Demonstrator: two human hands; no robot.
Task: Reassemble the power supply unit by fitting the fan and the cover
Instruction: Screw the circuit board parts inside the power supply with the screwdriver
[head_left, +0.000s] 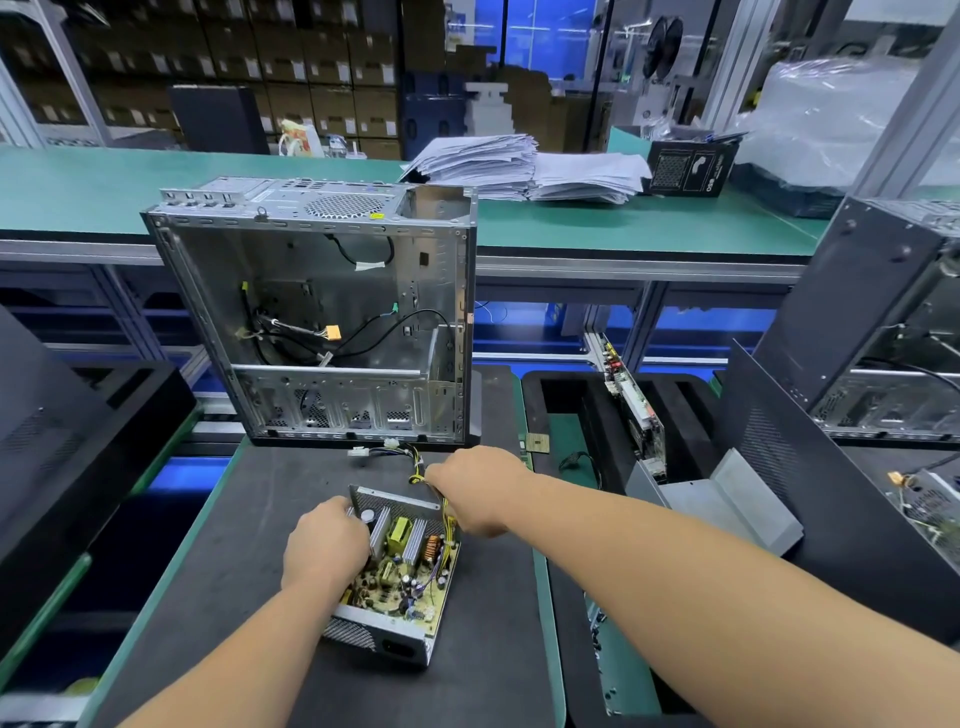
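The PSU (400, 571) lies open on the dark mat (249, 545) right in front of you, its board (402, 577) facing up with no cover on it, heatsinks and a yellow transformer showing. Its mesh end wall stands at the far side, the socket end faces you.

Your left hand (324, 540) sits on the left side of the unit, fingers curled over its left wall near the far corner, gripping the casing. Your right hand (475, 483) reaches across from the right and its fingers close around the wire bundle (418, 470) where the yellow and black wires leave the far right corner of the PSU. The bundle runs away from you to white connectors (374, 449) lying on the mat just in front of the case (322, 312).

That case stands upright at the far end of the mat, side open toward you, loose cables and an orange plug inside it.

To your right, a grey metal cover (727, 499) rests tilted against black foam trays (597, 415), well apart from the PSU. A circuit card (631, 400) stands in a slot of those trays. A CPU chip (537, 443) lies at the mat's right edge, near your right hand. Behind the case, stacks of paper (524, 166) sit on the green surface (104, 192).
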